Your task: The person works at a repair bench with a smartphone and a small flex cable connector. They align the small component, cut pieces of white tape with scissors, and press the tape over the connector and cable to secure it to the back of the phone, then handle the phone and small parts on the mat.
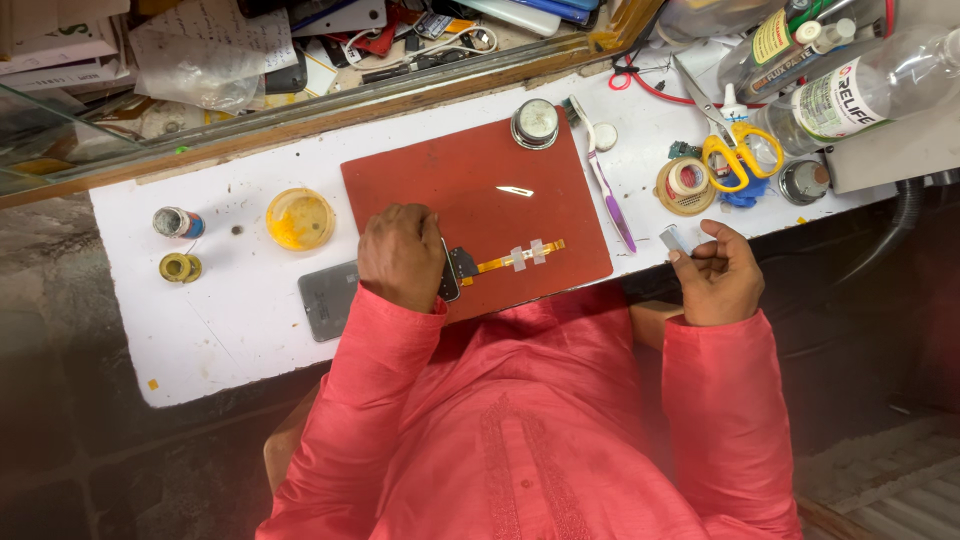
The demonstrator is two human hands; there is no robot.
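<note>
Left hand [402, 255] presses a small dark part [458, 268] on the red mat [470, 180], its thin orange ribbon cable [515, 257] trailing rightward. Right hand [722, 272] pinches a small clear strip [675, 240]. The ribbon looks light and easily creased, best held by its edges.

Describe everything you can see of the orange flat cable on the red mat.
The orange flat cable is a thin, flexible ribbon, lying flat on the red mat. It runs from a small dark part beside the left hand out toward the right. Two pale strips of tape cross it near its far end. The right hand does not touch it.
</note>
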